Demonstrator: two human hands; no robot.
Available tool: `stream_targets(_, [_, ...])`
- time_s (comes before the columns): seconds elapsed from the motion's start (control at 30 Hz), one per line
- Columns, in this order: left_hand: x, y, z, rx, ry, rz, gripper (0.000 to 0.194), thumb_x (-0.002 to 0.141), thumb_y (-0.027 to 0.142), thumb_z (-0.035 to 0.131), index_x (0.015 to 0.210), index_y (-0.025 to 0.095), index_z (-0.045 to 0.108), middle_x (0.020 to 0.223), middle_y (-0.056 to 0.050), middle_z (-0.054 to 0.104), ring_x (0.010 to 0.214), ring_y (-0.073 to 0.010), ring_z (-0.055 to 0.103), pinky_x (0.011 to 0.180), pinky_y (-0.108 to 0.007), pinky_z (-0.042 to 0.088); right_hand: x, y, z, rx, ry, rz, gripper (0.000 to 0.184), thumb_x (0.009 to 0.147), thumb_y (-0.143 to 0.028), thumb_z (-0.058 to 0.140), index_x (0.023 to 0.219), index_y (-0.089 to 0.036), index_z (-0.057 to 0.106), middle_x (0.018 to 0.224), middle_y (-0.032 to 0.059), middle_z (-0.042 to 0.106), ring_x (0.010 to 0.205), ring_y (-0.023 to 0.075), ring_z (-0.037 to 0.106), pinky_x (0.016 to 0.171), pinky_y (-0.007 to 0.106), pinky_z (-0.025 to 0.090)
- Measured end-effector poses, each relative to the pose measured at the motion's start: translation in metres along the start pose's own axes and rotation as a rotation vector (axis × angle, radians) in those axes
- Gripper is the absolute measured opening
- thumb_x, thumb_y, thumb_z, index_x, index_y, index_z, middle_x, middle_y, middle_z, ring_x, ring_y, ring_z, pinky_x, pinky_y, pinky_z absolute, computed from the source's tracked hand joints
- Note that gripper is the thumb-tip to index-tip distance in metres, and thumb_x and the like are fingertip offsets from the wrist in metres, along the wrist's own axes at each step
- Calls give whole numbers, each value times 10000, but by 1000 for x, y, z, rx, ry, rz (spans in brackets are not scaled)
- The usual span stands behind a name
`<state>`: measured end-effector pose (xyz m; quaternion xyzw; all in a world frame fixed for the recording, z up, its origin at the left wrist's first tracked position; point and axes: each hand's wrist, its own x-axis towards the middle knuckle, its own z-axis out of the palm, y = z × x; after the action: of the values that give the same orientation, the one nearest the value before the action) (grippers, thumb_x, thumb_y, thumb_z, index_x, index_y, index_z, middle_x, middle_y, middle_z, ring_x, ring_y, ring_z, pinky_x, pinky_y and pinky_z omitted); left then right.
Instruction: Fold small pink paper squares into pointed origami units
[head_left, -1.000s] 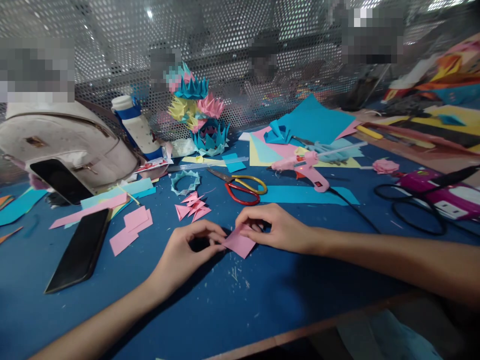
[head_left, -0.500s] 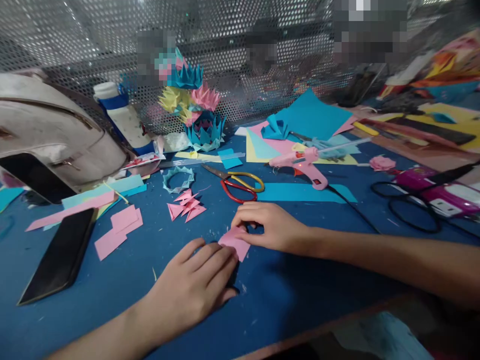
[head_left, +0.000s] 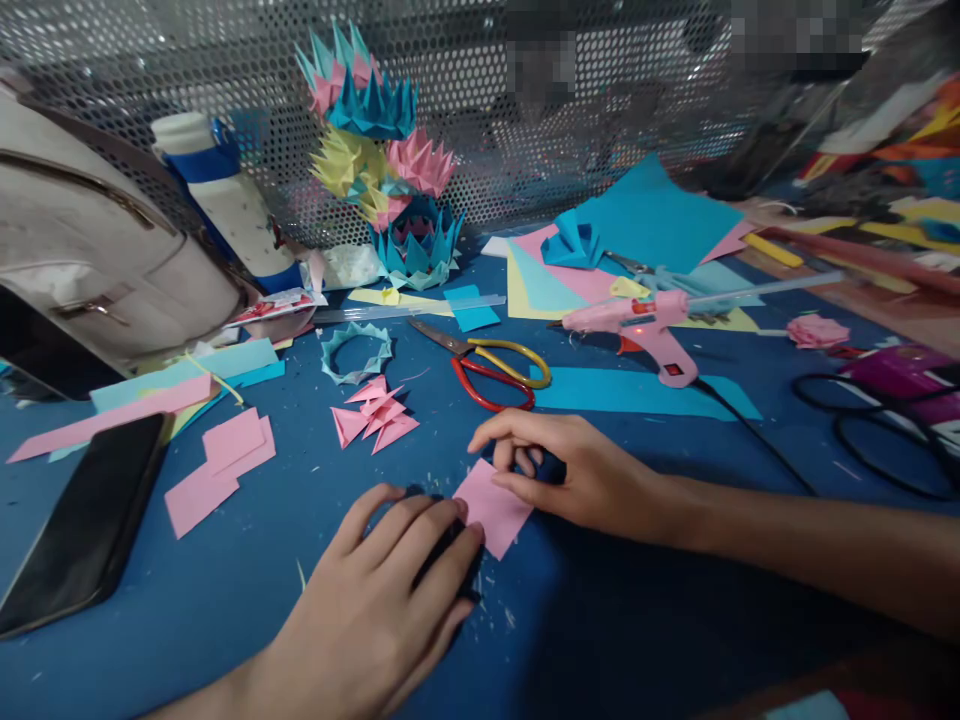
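Observation:
A small pink paper square [head_left: 495,508] lies flat on the blue table between my hands. Fingertips of my left hand [head_left: 394,570] rest along its left edge, with the fingers spread. Above its right corner is my right hand [head_left: 574,465]: the thumb touches the paper, while the index finger stretches out apart from it and the others curl loosely. Beyond my left hand sit folded pink paper triangles [head_left: 375,415] and a light-blue folded paper ring [head_left: 356,353]. Scissors [head_left: 491,365] with one yellow and one red handle lie just past my right hand.
A pink glue gun [head_left: 645,325] rests on the right, its cord trailing toward me. Pink paper squares [head_left: 221,465] and a black phone [head_left: 94,520] lie left. Behind stand a bottle [head_left: 225,200], a stack of paper flowers [head_left: 416,240] and a backpack [head_left: 97,240].
My right index finger has come away from the paper and the right hand has opened a little. More of the pink square shows. The whole view has shifted slightly.

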<state>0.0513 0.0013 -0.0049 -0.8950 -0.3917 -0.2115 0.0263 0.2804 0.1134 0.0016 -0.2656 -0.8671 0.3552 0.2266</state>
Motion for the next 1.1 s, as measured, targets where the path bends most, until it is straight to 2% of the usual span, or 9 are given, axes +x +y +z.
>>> stream_targets(0.07, [1,-2,-1,-25,-5,-19,311,1067,275,440,1238,171,678,1199,-82,680,1079,-231,583,1109,-397,245,0,-1,-2,45,-32,-12,224,947,-218,601,1167,-181,611,836,-17,659,706,101,601,654,202,448])
stream_targets(0.17, [2,-2,-1,-48,18,-31,292,1057,241,449,1207,167,688,1073,-79,670,998,-222,574,1095,-410,257,1,-2,-4,51,-89,-86,108,939,-211,617,1033,-187,665,927,1,708,799,110,626,726,204,461])
stream_targets(0.33, [3,-2,-5,-63,45,-7,271,1042,163,456,1180,145,688,984,-66,650,889,-204,540,1061,-429,280,1,-1,-4,34,-135,-135,64,898,-157,653,947,-182,686,885,-6,713,816,116,626,739,210,457])
stream_targets(0.43, [3,-4,-6,-63,32,10,282,1035,128,446,1186,150,683,961,-59,647,862,-206,517,1027,-435,290,1,2,-2,43,-99,-109,162,858,-111,659,1006,-177,670,887,-11,692,771,99,618,715,202,460])
stream_targets(0.6, [1,-6,-5,-45,32,20,287,1033,122,442,1213,122,666,845,-53,601,768,-205,450,844,-391,330,0,4,3,3,-33,-39,353,825,-105,686,1160,-200,623,897,-22,673,768,100,600,715,207,460])
stream_targets(0.73, [2,-4,-4,-15,17,15,278,1039,144,438,1183,122,675,927,-72,650,818,-218,488,873,-405,336,-2,3,4,-52,-26,-53,214,839,-107,679,1024,-210,645,890,-27,677,783,106,589,713,214,447])
stream_targets(0.87, [3,-2,-4,7,6,8,282,1042,163,440,1192,131,676,1141,-93,682,923,-240,535,949,-431,335,-2,2,3,-97,0,-163,47,897,-171,682,913,-197,647,859,-24,691,816,115,592,743,226,433])
stream_targets(1.1, [3,-4,-4,6,-10,5,300,1043,168,449,1260,133,654,1250,-97,675,1036,-255,577,1012,-446,346,-2,-1,0,-70,-8,-183,55,937,-222,641,893,-191,648,865,-5,693,792,118,593,737,235,432])
